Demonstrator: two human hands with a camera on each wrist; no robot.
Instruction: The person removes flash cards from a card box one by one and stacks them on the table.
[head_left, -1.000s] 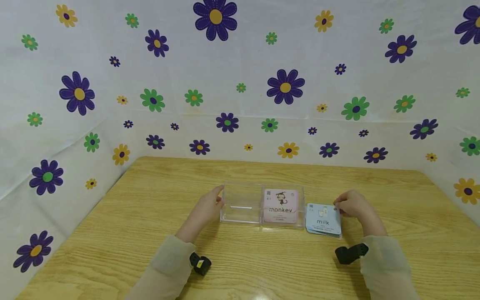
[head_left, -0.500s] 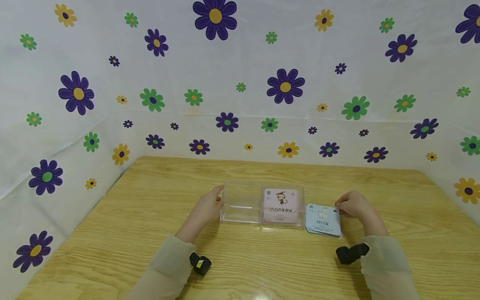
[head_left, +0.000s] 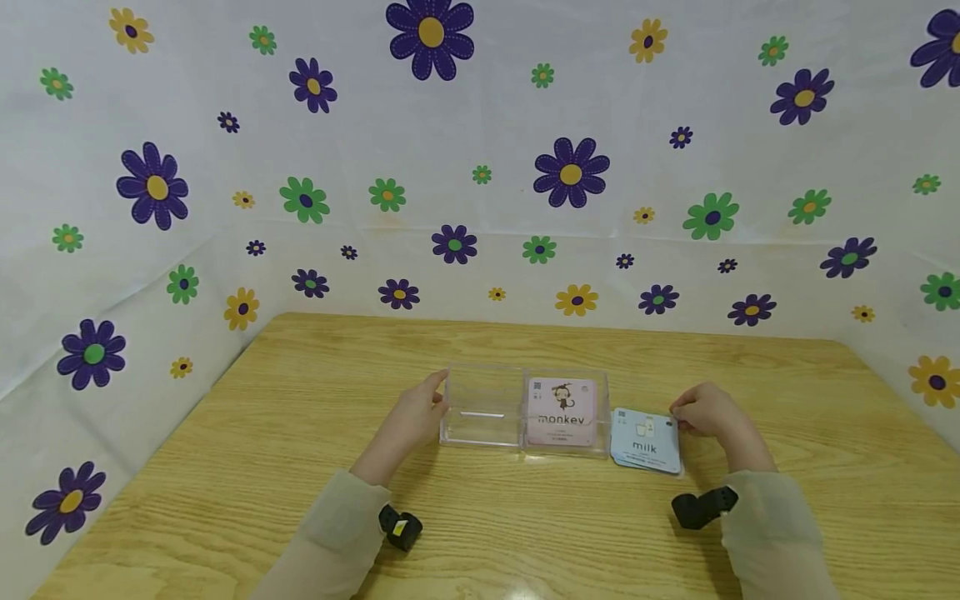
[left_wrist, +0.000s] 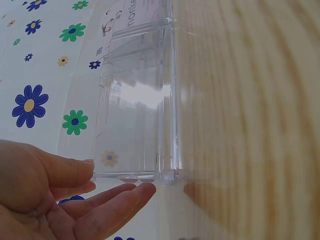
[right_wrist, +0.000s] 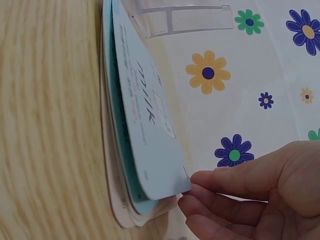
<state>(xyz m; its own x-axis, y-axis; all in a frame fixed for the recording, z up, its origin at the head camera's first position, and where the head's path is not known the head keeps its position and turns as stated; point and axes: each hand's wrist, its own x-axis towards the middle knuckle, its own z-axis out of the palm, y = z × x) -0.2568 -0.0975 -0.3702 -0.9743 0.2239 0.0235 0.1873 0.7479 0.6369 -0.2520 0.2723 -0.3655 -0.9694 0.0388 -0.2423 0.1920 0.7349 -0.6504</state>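
A clear plastic box with two compartments stands on the table. Its right compartment holds a pink "monkey" card; nothing lies in the left one. My left hand is at the box's left end, its thumb and fingertips touching the end wall in the left wrist view. Right of the box lies a small pile of cards, a light blue "milk" card on top. My right hand pinches the milk card's far right corner between thumb and finger. In the right wrist view that card tilts up from the cards beneath.
The wooden table reaches back to a white cloth printed with flowers, which also hangs at both sides. Each wrist wears a black camera mount, one at the left sleeve and one at the right.
The milk card has shifted very slightly left on the pile, its corner pinched by my right hand throughout. My left hand and the box have not moved.
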